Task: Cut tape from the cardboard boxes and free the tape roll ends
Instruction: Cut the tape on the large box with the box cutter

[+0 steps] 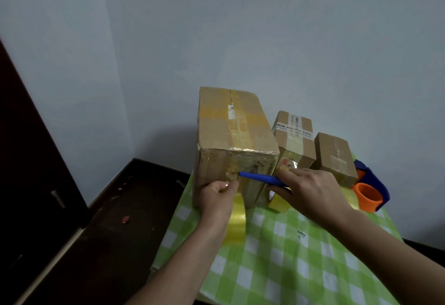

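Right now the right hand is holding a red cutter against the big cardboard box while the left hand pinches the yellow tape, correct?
Not quite: the cutter is blue, not red, as the head view shows. The right hand holds it against the big cardboard box while the left hand pinches the yellow tape.

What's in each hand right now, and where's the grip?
Right hand holds the blue cutter by its rear handle. Left hand pinches the yellow tape strip at its upper end, against the big box.

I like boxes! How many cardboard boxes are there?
3: a big box on the left, a labelled box behind the right hand, and a small box rightmost. Others could be hidden.
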